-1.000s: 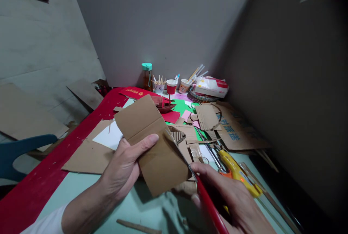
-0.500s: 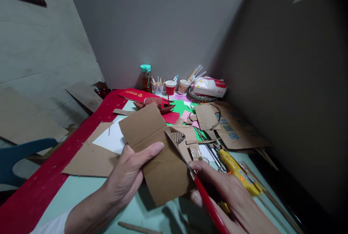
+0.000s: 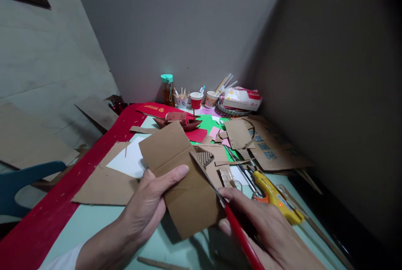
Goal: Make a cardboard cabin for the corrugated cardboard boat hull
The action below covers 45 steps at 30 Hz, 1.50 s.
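My left hand (image 3: 146, 201) grips a folded piece of brown cardboard (image 3: 191, 201), thumb on top and the other fingers underneath. In my right hand (image 3: 266, 228) is a pair of red-handled scissors (image 3: 239, 236). One blade lies over the upper face of the cardboard along its right side; the other blade is hidden beneath. A crease crosses the upper part of the cardboard, which is held tilted above the table. Just beyond it, a small piece of corrugated board (image 3: 204, 158) shows its ridges.
A yellow glue gun (image 3: 278, 199) lies right of my right hand. Behind the cardboard stands a reddish model boat (image 3: 179, 120). Farther back are a bottle (image 3: 168, 91), a red cup (image 3: 196, 101) and a tissue pack (image 3: 241, 99). A cardboard sheet (image 3: 103, 186) and white paper (image 3: 127, 159) lie left.
The view has shifted very slightly. My hands, the cardboard and the scissors keep almost the same position, with the blade still along the cardboard's right side.
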Motion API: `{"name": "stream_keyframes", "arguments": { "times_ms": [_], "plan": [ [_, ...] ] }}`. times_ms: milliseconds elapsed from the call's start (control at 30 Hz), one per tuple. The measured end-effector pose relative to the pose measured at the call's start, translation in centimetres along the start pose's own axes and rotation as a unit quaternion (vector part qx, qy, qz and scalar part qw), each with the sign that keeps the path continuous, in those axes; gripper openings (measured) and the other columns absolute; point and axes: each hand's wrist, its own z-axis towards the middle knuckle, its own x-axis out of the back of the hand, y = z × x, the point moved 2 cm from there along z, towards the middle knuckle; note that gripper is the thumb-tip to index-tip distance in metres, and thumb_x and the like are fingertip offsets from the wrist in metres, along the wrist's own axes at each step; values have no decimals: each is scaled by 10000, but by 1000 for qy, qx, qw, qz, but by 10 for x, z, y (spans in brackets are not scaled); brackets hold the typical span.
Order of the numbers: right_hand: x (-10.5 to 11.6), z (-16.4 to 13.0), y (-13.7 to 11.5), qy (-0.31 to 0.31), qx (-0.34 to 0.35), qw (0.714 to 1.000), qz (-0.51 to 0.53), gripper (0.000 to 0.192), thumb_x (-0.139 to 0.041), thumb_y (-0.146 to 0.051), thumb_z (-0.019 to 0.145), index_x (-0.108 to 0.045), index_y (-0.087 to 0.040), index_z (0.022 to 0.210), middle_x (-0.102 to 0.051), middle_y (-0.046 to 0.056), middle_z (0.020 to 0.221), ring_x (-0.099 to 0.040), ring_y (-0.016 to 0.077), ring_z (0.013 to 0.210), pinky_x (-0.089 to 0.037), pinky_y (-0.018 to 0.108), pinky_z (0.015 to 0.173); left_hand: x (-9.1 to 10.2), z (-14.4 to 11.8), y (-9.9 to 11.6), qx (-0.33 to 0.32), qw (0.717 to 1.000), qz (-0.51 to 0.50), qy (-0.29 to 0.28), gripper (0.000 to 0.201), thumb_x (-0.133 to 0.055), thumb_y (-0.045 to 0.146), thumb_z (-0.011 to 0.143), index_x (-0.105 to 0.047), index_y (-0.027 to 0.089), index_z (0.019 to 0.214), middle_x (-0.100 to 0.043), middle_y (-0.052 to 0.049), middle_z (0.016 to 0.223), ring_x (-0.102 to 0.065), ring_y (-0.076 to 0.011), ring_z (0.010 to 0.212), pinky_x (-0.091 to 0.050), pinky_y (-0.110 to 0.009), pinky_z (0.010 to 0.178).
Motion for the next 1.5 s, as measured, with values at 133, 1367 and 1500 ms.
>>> {"name": "stream_keyframes", "arguments": {
  "times_ms": [133,1367,1500],
  "plan": [
    [5,5,-3,-27,-26,999,21,180,-604,-282,902,-658,-295,1074,-798,-6,819,-768,208,716,-614,243,575,-1,-1,-1,-7,1000,0,-23,836,-806,164,777,-416,245,1512,-767,-90,1180,-720,-276,1060,-616,-370,889],
    [-8,4,-6,-53,-65,994,63,146,-510,-340,975,-642,-278,981,-718,-22,621,-687,174,510,-565,238,508,0,-8,3,7,1000,16,3,682,-816,271,791,-547,201,1414,-788,-113,1125,-753,-296,984,-615,-387,865],
    [-11,7,-3,-56,-58,996,45,131,-566,-401,942,-646,-299,933,-705,-33,584,-663,175,462,-555,241,477,2,-7,0,16,1000,14,18,662,-824,268,781,-572,183,1387,-796,-119,1094,-763,-295,945,-627,-383,829]
  ]
}}
